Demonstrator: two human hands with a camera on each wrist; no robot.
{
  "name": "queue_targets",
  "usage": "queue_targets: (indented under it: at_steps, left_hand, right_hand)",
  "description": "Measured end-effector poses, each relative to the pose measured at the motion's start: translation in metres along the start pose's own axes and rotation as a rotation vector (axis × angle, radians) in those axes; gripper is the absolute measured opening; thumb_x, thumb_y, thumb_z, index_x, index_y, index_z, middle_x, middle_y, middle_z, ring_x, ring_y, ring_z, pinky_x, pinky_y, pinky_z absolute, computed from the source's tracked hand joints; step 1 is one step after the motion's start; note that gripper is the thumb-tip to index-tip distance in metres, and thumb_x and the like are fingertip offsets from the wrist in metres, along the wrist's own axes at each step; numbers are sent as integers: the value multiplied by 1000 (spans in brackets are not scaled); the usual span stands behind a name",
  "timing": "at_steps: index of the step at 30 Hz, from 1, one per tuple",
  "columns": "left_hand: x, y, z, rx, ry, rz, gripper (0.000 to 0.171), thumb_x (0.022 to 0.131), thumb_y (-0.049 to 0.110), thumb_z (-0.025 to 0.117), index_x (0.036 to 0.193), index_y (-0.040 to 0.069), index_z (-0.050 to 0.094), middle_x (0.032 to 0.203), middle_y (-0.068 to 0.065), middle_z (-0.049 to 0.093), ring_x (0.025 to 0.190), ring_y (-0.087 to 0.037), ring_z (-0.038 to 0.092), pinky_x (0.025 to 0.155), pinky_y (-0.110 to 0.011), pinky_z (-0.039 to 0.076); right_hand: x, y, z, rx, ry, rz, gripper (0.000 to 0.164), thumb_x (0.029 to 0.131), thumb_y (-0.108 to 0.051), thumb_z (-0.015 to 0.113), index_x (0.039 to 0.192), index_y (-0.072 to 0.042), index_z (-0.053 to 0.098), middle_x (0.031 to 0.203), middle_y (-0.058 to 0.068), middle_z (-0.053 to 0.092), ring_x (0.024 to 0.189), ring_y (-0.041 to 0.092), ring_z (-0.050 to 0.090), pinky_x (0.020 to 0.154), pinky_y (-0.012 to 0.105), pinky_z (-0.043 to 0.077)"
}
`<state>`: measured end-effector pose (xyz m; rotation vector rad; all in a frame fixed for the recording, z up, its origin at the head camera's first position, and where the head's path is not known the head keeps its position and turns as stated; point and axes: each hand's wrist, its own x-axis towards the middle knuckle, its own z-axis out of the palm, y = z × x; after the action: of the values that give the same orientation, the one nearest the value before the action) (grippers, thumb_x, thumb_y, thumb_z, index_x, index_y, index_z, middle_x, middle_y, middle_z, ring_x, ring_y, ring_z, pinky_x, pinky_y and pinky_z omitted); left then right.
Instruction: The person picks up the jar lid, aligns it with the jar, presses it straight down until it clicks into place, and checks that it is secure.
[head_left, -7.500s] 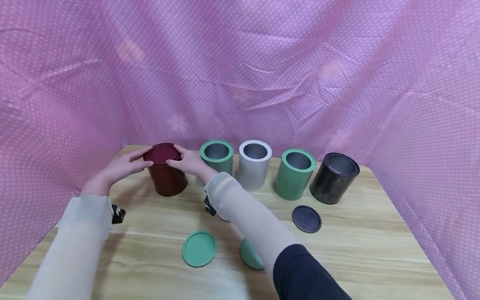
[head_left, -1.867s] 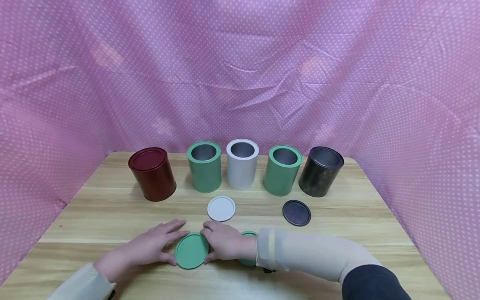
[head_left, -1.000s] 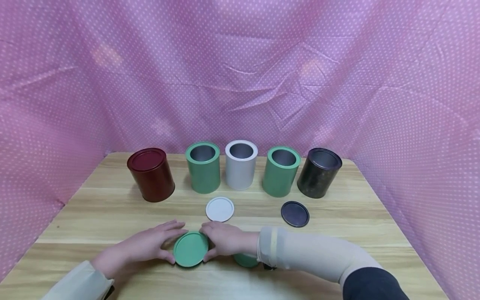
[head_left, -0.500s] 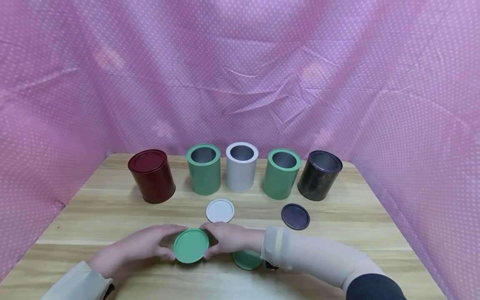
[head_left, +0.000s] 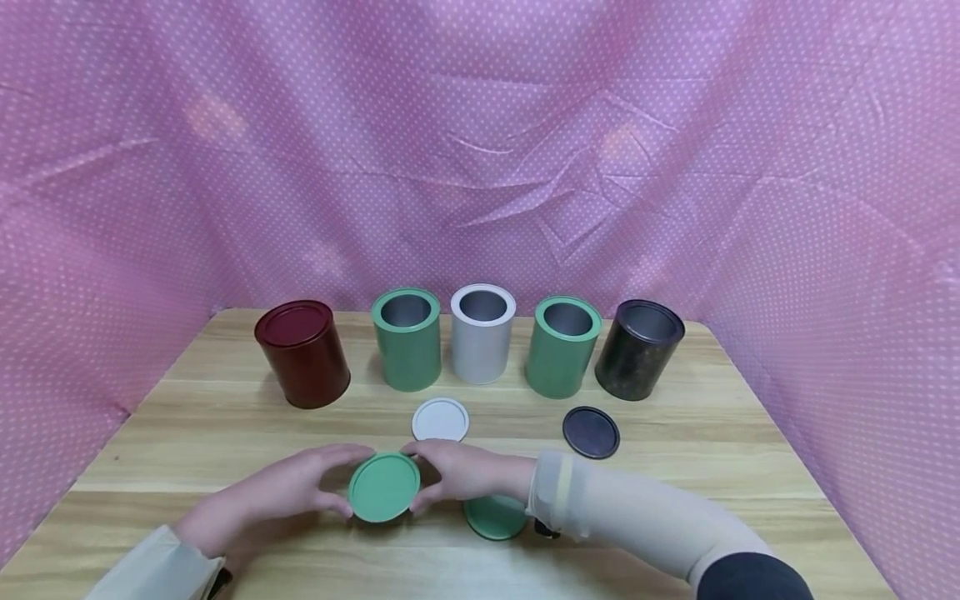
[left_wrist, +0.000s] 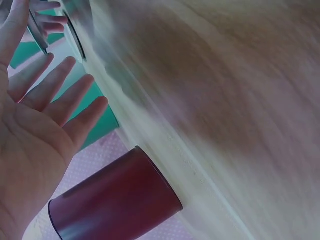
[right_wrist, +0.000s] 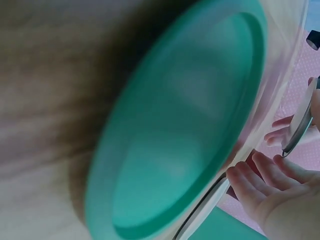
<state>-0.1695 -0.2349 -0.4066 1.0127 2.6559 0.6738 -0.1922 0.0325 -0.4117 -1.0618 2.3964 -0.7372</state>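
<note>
A green can lid [head_left: 384, 487] is held level just off the table, between both hands. My left hand [head_left: 288, 487] grips its left rim with thumb and fingers, and my right hand [head_left: 461, 471] grips the right rim. Edge-on, the same lid [left_wrist: 37, 31] shows at the top left of the left wrist view. Under my right wrist lies a second green lid [head_left: 495, 518], partly covered; it fills much of the right wrist view. Just beyond my right hand, a white lid [head_left: 440, 419] lies flat.
Along the back stand a lidded dark red can [head_left: 307, 358], a green can [head_left: 411, 354], a white can [head_left: 482, 350], another green can [head_left: 558, 358] and a black can [head_left: 633, 358]. The last four have open tops. A black lid [head_left: 591, 432] lies before them. Pink dotted cloth surrounds the table.
Both hands have left the red can, which stands with its lid on, and have come to the nearer green lid. Over the last second that lid has risen slightly off the table.
</note>
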Motion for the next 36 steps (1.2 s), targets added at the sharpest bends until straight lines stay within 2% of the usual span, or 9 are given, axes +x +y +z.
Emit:
queue_targets:
  at_steps: [4,11,17,20,27,32,36]
  left_hand:
    - [1,-1,1,-25,32,20,77,77,54,71,134,4,54,132,-11,60,122,-34,56,101,-49,46]
    - [3,-1,0,-108,32,-20,77,77,53,73,135,7,54,133,-8,60,124,-32,54,102,-48,45]
    - [4,0,-2,-210,39,-59,75,78,51,73,139,11,52,137,-7,58,128,-33,50,105,-52,41]
    - [6,-2,-3,-227,59,-62,76,78,52,72,140,12,51,138,-5,57,130,-35,49,105,-55,40]
    - [13,-6,-7,-279,112,-47,74,79,45,74,139,9,50,138,-11,56,129,-36,49,104,-58,40]
    - [19,-5,-10,-315,142,-30,71,80,38,76,140,9,50,139,-13,56,129,-37,49,105,-55,40]
    - [21,-3,-14,-351,145,-64,73,80,36,77,140,7,49,141,-17,53,130,-44,46,106,-58,39]
  right_hand:
    - [-1,2,-1,0,18,-9,68,81,-36,78,137,-12,49,131,-2,59,122,7,53,106,25,41]
    - [-1,6,-4,22,29,-30,68,82,-35,77,139,-13,48,136,0,56,128,13,51,108,26,40]
    - [-1,9,-10,62,51,-12,69,82,-33,76,141,-12,48,141,2,54,131,15,50,109,25,39]
    - [-1,10,-15,62,73,-6,69,81,-32,77,141,-12,48,141,2,53,132,14,48,110,26,38]
    - [1,16,-24,133,150,-84,70,79,-20,80,140,-4,49,141,10,53,133,23,46,113,32,36]
    - [-1,19,-29,148,184,-78,69,79,-20,81,139,-7,50,140,9,53,133,24,45,113,34,36]
    - [-1,20,-33,164,188,-76,71,80,-21,80,141,-8,48,141,9,53,131,24,48,111,35,38]
